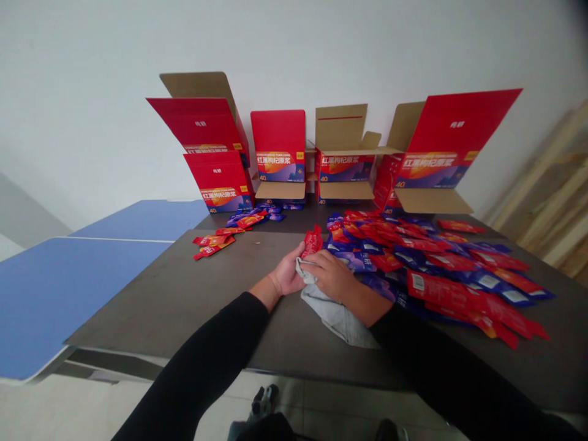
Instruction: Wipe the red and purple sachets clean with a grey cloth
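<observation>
My left hand (289, 273) is closed around the lower part of a red sachet (313, 241), whose top sticks up above the fingers. Pressed against that sachet is a light grey cloth (337, 317), bunched under my right hand (331, 277), with its loose end hanging down onto the table. The two hands meet at the table's middle. Just to the right spreads a large heap of red and dark blue sachets (408, 245). A smaller group of red sachets (214, 245) lies on the left, with blue sachets (239, 215) behind it.
Several red cartons stand along the back by the wall, among them a left carton (220, 180), a middle carton (278, 153) and a right carton (436, 165) with raised flaps. They rest on the dark table (151, 306). A blue table (110, 257) adjoins at left.
</observation>
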Action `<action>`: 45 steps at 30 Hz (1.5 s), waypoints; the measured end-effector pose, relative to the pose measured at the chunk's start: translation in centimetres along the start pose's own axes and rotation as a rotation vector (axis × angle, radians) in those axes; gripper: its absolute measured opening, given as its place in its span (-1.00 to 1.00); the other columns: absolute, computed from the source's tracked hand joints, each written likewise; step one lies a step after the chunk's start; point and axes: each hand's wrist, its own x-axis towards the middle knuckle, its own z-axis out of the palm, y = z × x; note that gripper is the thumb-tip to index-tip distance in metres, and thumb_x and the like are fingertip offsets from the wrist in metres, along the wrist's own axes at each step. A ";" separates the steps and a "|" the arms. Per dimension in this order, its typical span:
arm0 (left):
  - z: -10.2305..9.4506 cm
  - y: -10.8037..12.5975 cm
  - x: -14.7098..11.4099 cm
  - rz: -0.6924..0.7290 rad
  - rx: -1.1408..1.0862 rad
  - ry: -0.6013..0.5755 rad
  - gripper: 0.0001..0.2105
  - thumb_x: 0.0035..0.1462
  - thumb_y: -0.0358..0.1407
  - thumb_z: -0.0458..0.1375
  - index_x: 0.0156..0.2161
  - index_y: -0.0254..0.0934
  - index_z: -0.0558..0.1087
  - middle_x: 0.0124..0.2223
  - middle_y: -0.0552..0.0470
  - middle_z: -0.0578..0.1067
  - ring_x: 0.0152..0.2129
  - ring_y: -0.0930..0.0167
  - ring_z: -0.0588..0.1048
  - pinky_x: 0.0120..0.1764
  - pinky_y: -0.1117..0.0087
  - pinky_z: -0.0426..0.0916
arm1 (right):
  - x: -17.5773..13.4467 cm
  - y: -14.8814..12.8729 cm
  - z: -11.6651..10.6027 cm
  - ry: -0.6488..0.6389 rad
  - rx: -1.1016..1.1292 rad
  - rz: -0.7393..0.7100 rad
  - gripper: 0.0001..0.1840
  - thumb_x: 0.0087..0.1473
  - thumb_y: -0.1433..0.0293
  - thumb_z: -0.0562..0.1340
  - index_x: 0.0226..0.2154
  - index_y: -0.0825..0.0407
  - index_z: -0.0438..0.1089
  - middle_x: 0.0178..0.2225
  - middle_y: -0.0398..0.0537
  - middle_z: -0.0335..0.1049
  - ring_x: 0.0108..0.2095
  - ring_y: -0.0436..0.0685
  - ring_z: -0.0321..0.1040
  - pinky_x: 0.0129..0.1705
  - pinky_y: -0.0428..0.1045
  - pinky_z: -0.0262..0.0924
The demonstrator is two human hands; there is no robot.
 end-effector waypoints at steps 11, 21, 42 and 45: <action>0.0 -0.4 0.0 -0.021 0.084 -0.040 -0.67 0.34 -0.11 0.08 -0.09 -0.35 0.52 -0.25 -0.09 0.57 -0.40 0.40 0.53 -0.32 0.39 0.38 | -0.2 2.7 0.2 0.258 0.027 0.337 -0.41 -0.14 0.65 0.09 -0.04 0.03 0.47 -0.06 0.09 0.32 0.00 0.26 0.26 0.13 0.18 0.27; -0.6 0.2 0.0 -0.074 0.109 -0.025 -0.66 0.35 -0.13 0.06 -0.05 -0.38 0.51 -0.20 -0.12 0.58 -0.37 0.38 0.55 -0.33 0.38 0.42 | -0.3 4.3 -0.3 0.383 0.050 0.407 -0.54 -0.03 0.59 0.10 -0.07 0.00 0.41 -0.10 0.06 0.27 -0.01 0.26 0.27 0.17 0.23 0.24; -0.1 -0.3 0.4 -0.133 0.037 -0.023 -0.66 0.30 -0.11 0.11 -0.35 -0.36 0.47 -0.46 -0.03 0.47 -0.52 0.42 0.47 -0.44 0.46 0.31 | 0.0 -0.1 -0.1 0.099 0.041 0.135 -0.47 -0.03 0.62 0.13 -0.03 -0.06 0.50 -0.03 0.01 0.42 -0.03 0.25 0.31 0.07 0.14 0.31; -0.2 -0.5 0.6 -0.115 0.130 -0.016 -0.65 0.30 -0.12 0.11 -0.38 -0.37 0.47 -0.48 -0.03 0.45 -0.58 0.47 0.42 -0.55 0.51 0.19 | -0.1 0.7 0.3 0.175 0.045 0.280 -0.40 -0.11 0.65 0.11 -0.02 -0.06 0.46 -0.05 0.03 0.36 0.00 0.25 0.30 0.11 0.17 0.30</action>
